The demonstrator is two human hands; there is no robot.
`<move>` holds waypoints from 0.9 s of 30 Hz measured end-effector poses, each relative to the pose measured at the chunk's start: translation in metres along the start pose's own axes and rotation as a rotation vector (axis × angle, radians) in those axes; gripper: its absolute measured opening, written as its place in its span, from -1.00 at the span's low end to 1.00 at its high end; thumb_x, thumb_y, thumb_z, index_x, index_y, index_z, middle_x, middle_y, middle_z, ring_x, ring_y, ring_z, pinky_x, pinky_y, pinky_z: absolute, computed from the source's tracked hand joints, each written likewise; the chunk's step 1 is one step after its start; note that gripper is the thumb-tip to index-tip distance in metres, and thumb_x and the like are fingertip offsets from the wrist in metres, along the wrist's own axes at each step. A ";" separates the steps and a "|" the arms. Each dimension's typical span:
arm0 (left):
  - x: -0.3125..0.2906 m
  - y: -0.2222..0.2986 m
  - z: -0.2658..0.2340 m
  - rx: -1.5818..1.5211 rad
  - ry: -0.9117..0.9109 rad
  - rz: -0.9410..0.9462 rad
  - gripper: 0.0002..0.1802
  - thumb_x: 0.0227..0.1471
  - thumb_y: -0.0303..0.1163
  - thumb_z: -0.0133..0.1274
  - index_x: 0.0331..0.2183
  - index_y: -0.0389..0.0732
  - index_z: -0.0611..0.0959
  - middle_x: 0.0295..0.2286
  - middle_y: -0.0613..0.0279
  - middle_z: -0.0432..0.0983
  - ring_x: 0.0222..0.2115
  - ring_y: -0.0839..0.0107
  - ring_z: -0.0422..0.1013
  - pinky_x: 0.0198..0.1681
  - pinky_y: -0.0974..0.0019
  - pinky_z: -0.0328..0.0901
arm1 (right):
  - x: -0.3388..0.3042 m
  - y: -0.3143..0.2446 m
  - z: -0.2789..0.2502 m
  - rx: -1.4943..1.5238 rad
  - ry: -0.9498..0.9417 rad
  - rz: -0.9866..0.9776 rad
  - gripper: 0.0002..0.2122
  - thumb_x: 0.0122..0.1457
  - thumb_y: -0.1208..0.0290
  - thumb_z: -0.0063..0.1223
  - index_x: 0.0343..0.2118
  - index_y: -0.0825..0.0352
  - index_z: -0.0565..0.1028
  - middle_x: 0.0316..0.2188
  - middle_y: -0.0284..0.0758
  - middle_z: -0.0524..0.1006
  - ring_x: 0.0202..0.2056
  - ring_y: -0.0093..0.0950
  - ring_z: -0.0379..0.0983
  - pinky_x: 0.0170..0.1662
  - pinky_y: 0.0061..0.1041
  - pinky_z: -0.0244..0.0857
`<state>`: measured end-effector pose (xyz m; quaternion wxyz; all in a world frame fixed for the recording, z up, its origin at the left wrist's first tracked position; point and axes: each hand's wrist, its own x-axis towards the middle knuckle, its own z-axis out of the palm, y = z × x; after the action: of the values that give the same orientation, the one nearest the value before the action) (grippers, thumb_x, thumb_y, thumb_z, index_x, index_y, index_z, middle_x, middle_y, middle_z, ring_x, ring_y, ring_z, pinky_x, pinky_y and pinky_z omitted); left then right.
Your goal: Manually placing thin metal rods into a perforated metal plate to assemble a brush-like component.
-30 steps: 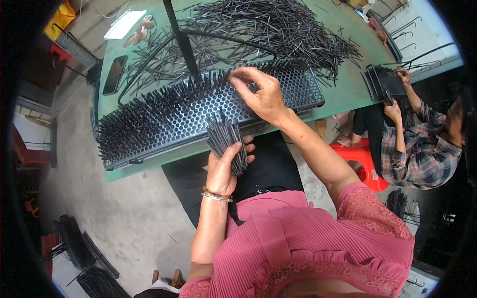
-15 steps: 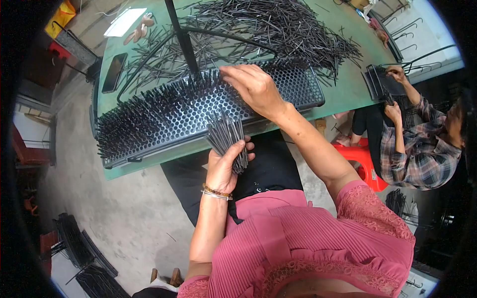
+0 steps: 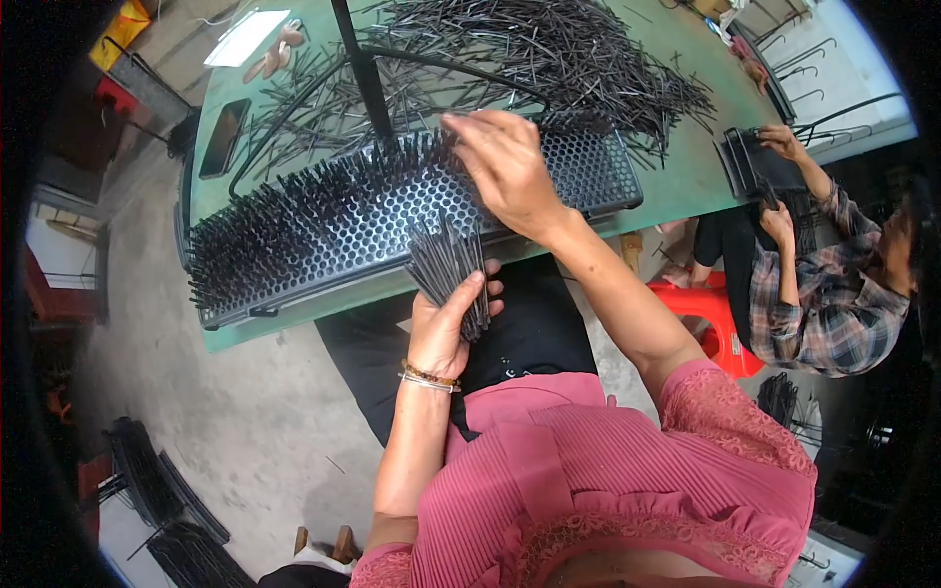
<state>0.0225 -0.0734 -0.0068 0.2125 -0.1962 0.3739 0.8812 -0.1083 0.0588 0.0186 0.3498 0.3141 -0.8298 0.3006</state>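
My left hand (image 3: 453, 316) is closed round a thick bundle of thin black rods (image 3: 446, 257), held upright and fanning out at the top, at the near edge of a perforated metal tray (image 3: 353, 240). Many similar black rods stand in the tray's holes, densest at its left end and along its far side. Above the tray's middle, beside the standing rods, is my right hand (image 3: 510, 171), its fingers bent together. What lies between its fingertips, if anything, is too small to make out.
A heap of loose black rods (image 3: 569, 59) covers the far part of the green table (image 3: 676, 162). A black metal stand (image 3: 365, 83) rises behind the tray. At the left lie a phone (image 3: 224, 137) and white paper (image 3: 245, 37). A co-worker (image 3: 823, 284) sits at the right.
My right hand has shifted slightly up and to the right, its fingertips lifting a little from the standing rods. My left hand keeps its bundle in nearly the same place.
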 end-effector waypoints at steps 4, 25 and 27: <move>-0.006 0.008 0.004 0.080 -0.018 0.019 -0.73 0.00 -0.43 0.09 -0.22 -0.33 0.54 -0.30 0.13 0.53 -0.40 0.47 0.47 -0.37 0.41 0.43 | 0.004 -0.022 -0.029 0.428 -0.306 0.488 -0.72 0.01 0.40 0.16 -0.20 0.37 0.52 -0.33 -0.33 0.55 -0.31 -0.54 0.42 -0.25 -0.54 0.26; 0.004 -0.007 0.005 0.194 -0.081 0.036 -0.77 0.02 -0.42 0.05 -0.24 -0.30 0.56 -0.33 0.18 0.54 -0.45 0.53 0.43 -0.44 0.46 0.37 | 0.019 0.034 -0.047 0.716 -0.159 0.758 -0.76 0.16 0.33 0.01 -0.26 0.41 0.52 -0.42 -0.40 0.55 -0.44 -0.68 0.40 -0.34 -0.68 0.29; 0.003 -0.009 0.004 0.179 -0.084 0.031 -0.75 0.02 -0.42 0.07 -0.23 -0.32 0.55 -0.32 0.15 0.54 -0.45 0.51 0.44 -0.43 0.45 0.38 | 0.017 0.041 -0.041 0.704 -0.107 0.682 -0.78 0.17 0.35 0.00 -0.25 0.41 0.52 -0.41 -0.40 0.55 -0.44 -0.69 0.39 -0.34 -0.69 0.30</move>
<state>0.0237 -0.0641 -0.0112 0.2309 -0.1335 0.4447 0.8550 -0.1317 0.1081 0.0438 0.0612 0.1386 -0.7502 0.6436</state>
